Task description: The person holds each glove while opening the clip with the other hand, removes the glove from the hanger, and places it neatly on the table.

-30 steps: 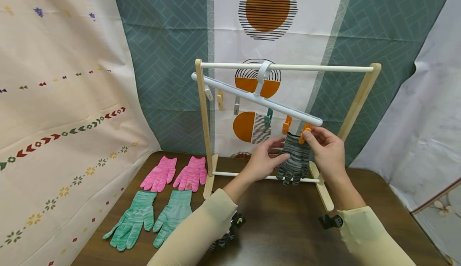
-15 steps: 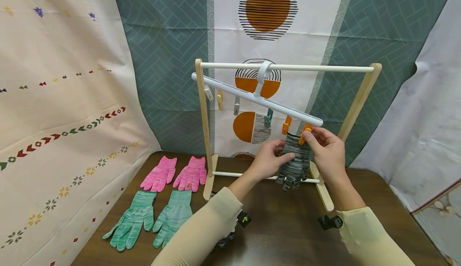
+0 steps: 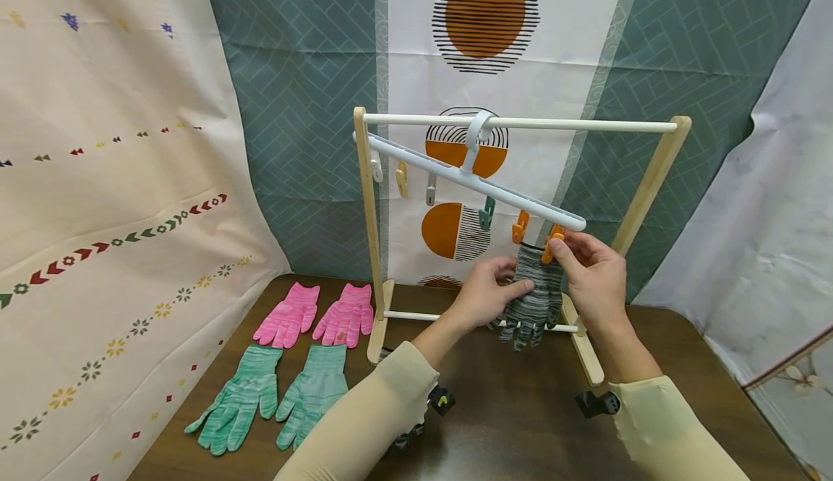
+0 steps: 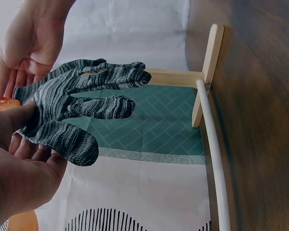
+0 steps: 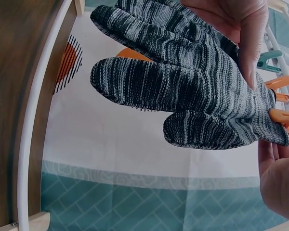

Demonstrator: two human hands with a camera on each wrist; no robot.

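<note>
A black-and-grey knit glove [image 3: 535, 289] hangs fingers-down below the right end of a tilted white hanger [image 3: 507, 195]. My right hand [image 3: 595, 271] pinches the orange clip [image 3: 552, 244] at the hanger's low end, which overlaps the glove's cuff. My left hand [image 3: 484, 289] holds the glove's side, thumb in front and fingers behind. In the right wrist view, the orange clip [image 5: 283, 117] lies over a corner of the cuff. Just left of it, a second orange clip [image 3: 520, 226] hangs from the hanger, close above the cuff.
Green [image 3: 486, 213], grey [image 3: 431, 189], yellow [image 3: 401, 179] and white [image 3: 376, 167] clips also hang there. A wooden rack [image 3: 644, 192] carries the hanger on its white rod [image 3: 573, 124]. Pink gloves [image 3: 345, 315] and green gloves [image 3: 241, 398] lie at left. A dark knit glove [image 3: 408, 439] is mostly behind my left sleeve.
My left hand has shifted slightly right along the glove, its fingers now tucked behind it. The glove's fingers hang a little lower. My right hand stays on the orange clip.
</note>
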